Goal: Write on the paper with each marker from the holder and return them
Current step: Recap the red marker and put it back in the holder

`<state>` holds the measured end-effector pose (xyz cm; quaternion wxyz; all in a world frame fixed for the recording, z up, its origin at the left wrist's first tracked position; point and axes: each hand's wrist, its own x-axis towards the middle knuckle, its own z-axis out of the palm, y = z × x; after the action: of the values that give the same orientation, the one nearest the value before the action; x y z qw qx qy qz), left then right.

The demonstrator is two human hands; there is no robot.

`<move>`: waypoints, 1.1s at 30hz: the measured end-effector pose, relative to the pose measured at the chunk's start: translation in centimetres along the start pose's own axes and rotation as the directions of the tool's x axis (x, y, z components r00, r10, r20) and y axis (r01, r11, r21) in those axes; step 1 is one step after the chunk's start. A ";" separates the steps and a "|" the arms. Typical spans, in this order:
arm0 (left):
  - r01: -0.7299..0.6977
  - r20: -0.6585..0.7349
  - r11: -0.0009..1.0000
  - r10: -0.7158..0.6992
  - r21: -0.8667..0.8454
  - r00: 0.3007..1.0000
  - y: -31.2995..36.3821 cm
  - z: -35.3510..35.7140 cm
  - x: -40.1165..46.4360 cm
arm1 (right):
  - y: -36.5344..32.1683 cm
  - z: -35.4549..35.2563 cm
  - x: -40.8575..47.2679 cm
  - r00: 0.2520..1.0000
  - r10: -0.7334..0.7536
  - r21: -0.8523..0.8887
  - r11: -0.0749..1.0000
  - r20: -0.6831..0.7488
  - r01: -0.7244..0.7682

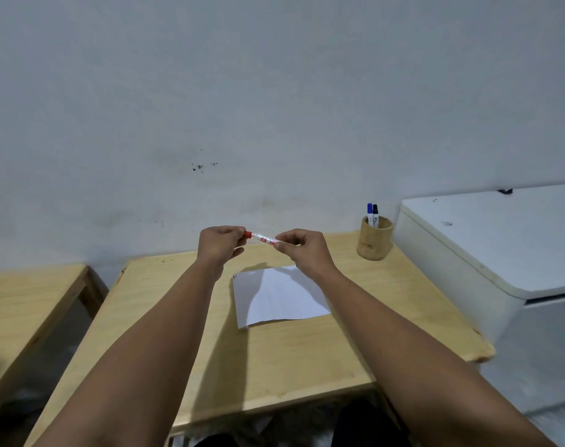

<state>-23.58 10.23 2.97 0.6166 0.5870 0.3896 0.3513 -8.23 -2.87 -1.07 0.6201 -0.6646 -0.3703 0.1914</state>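
Observation:
A red marker with a white barrel is held level above the table between both hands. My left hand pinches its red cap end and my right hand grips the other end. Below them a white sheet of paper lies flat on the wooden table, with small marks at its top left corner. A round wooden holder stands at the table's back right corner, with a blue marker and a black marker upright in it.
A second wooden table stands to the left across a gap. A white box-like appliance sits against the table's right side. A pale wall runs right behind the table.

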 end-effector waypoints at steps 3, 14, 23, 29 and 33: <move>0.032 0.031 0.998 -0.030 -0.062 0.999 0.2 1.1 -0.3 | -0.3 -1.1 -0.4 1.000 -0.017 -0.015 1.000 -0.019 0.017; 0.006 0.096 1.000 -0.006 0.003 0.995 1.8 7.1 -1.1 | -1.7 -6.0 0.2 0.994 -0.091 -0.174 0.982 -0.061 0.079; -0.279 0.288 0.946 0.226 0.162 0.931 4.1 19.0 0.7 | -3.1 -15.6 5.8 0.992 -0.023 -0.564 0.824 -0.122 -0.050; -0.388 0.488 0.772 0.117 0.503 0.865 -1.9 25.8 2.1 | -1.0 -21.6 9.0 0.935 -0.021 -0.483 0.860 -0.354 -0.164; -0.344 0.489 0.791 0.064 0.507 0.870 -5.0 29.0 3.0 | 1.6 -22.1 9.9 0.949 0.033 -0.519 0.831 -0.313 -0.200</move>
<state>3.52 -0.46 -2.00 0.4380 0.8502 0.2575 0.1377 14.39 -10.65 2.94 0.4404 -0.8553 -0.2724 0.0163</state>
